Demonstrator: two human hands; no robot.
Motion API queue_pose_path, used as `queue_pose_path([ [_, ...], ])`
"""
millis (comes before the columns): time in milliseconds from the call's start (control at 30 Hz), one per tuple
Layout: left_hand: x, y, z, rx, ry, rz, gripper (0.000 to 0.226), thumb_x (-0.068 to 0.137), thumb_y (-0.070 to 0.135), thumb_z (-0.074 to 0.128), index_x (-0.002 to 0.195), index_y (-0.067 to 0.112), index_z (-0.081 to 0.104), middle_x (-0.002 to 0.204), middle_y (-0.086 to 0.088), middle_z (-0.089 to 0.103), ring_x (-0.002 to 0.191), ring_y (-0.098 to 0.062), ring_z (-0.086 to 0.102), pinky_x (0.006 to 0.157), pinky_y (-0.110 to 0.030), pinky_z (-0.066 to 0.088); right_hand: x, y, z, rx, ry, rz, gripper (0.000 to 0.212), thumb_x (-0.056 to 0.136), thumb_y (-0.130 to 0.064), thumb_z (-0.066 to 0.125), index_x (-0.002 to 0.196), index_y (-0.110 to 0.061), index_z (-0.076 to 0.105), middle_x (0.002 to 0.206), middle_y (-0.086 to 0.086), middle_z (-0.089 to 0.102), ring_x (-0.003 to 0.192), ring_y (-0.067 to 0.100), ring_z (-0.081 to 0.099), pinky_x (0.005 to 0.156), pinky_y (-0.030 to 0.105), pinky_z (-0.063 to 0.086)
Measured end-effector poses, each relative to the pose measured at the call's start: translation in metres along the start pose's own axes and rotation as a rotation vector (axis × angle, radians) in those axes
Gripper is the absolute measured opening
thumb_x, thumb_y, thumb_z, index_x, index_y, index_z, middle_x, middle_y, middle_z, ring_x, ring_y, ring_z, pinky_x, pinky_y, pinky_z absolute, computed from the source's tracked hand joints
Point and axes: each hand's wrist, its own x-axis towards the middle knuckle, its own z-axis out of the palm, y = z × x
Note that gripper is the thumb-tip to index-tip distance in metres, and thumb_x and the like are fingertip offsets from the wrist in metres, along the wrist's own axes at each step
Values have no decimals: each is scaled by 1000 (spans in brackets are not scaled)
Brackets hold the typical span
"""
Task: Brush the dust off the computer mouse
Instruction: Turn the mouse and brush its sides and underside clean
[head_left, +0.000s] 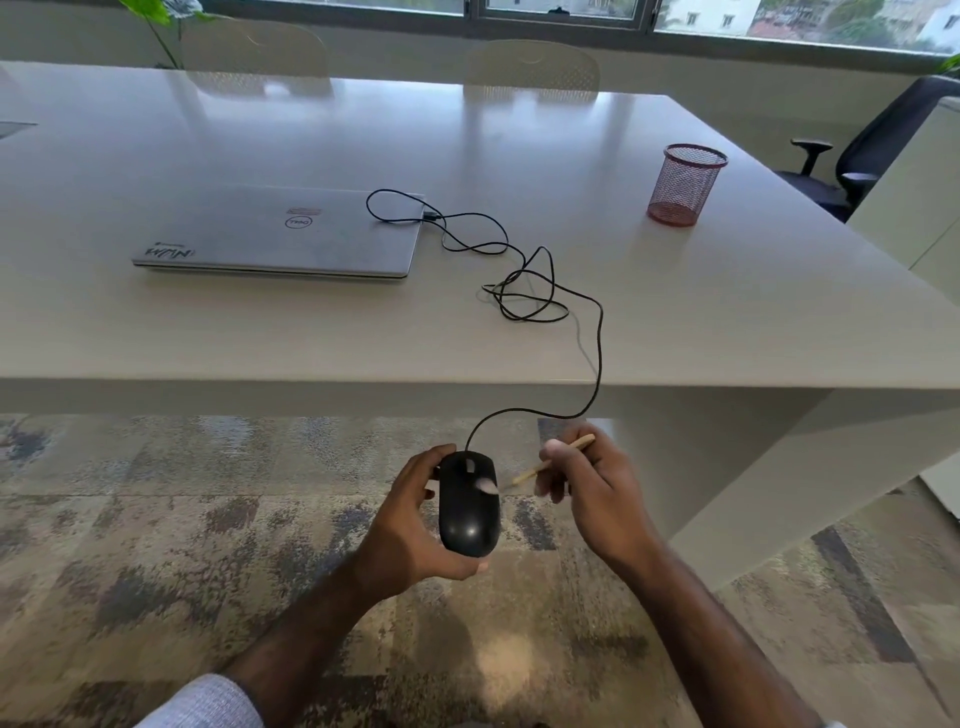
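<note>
A black wired computer mouse (468, 506) is held in front of the table's near edge, above the carpet, top side up. My left hand (410, 525) cups it from the left and below. My right hand (587, 488) grips a thin wooden-handled brush (530, 472) like a pen, just right of the mouse. The pale bristle tip, blurred, rests on the mouse's upper right button area. The mouse's black cable (545, 291) runs up over the table edge in loose loops to a closed silver laptop (280, 234).
A white table (727, 312) fills the upper view. A red mesh pen cup (684, 184) stands at its right. Two pale chairs sit at the far side and a dark office chair (872, 140) at far right. Patterned carpet (182, 519) lies below.
</note>
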Motion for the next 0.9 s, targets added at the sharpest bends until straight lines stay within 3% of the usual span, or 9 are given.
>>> queue_pose_path([
  [100, -2, 2, -1, -8, 4, -2, 115, 43, 22, 100, 139, 40, 40, 142, 14, 43, 126, -6, 47, 100, -23, 42, -1, -6, -3, 77, 10, 13, 21, 101, -11, 50, 82, -6, 58, 61, 8, 61, 53, 16, 56, 51, 24, 45],
  [200, -3, 5, 0, -31, 0, -7, 114, 43, 20, 100, 138, 41, 41, 141, 14, 45, 126, -7, 47, 101, -27, 43, 3, -6, -4, 121, 128, -4, 22, 104, -10, 49, 87, -2, 60, 67, 16, 67, 53, 14, 58, 51, 19, 45],
  [300, -3, 6, 1, -57, -13, -12, 114, 42, 24, 99, 138, 41, 41, 139, 13, 47, 125, -4, 48, 99, -21, 41, 6, -3, -3, 96, 206, 17, 22, 105, -20, 51, 96, -7, 66, 81, 13, 75, 66, 22, 65, 61, 29, 52],
  [367, -3, 7, 1, -70, -18, -14, 113, 41, 27, 98, 138, 41, 42, 139, 13, 48, 125, -2, 48, 97, -18, 40, 4, 0, 0, 55, 182, 38, 21, 104, -21, 52, 98, -9, 68, 85, 10, 76, 72, 25, 66, 65, 35, 54],
  [533, -2, 5, 2, -110, -6, -42, 111, 38, 33, 98, 134, 49, 44, 136, 14, 50, 120, 1, 51, 94, -20, 45, -8, 1, 1, 86, 80, 47, 23, 105, -12, 49, 89, -3, 63, 73, 14, 72, 59, 13, 61, 53, 16, 46],
  [700, -3, -1, 1, -113, 6, -63, 111, 39, 30, 99, 135, 49, 45, 136, 14, 51, 118, -5, 54, 88, -24, 52, -13, -2, -8, 211, 42, 105, 30, 104, -11, 46, 83, -4, 64, 61, 13, 66, 53, 22, 57, 50, 27, 48],
  [833, -3, 0, 2, -136, 14, -90, 110, 40, 32, 99, 134, 49, 45, 133, 14, 55, 118, -9, 55, 86, -24, 54, -10, 2, -12, 229, 174, 115, 27, 106, -21, 46, 99, -3, 65, 76, 15, 74, 58, 19, 61, 50, 19, 44],
  [900, -2, 0, 2, -146, 18, -107, 109, 40, 32, 99, 134, 50, 46, 131, 13, 55, 117, -11, 55, 87, -28, 56, -10, 5, -10, 201, 195, 135, 26, 106, -24, 45, 103, -8, 64, 88, 13, 77, 65, 20, 64, 53, 22, 42],
])
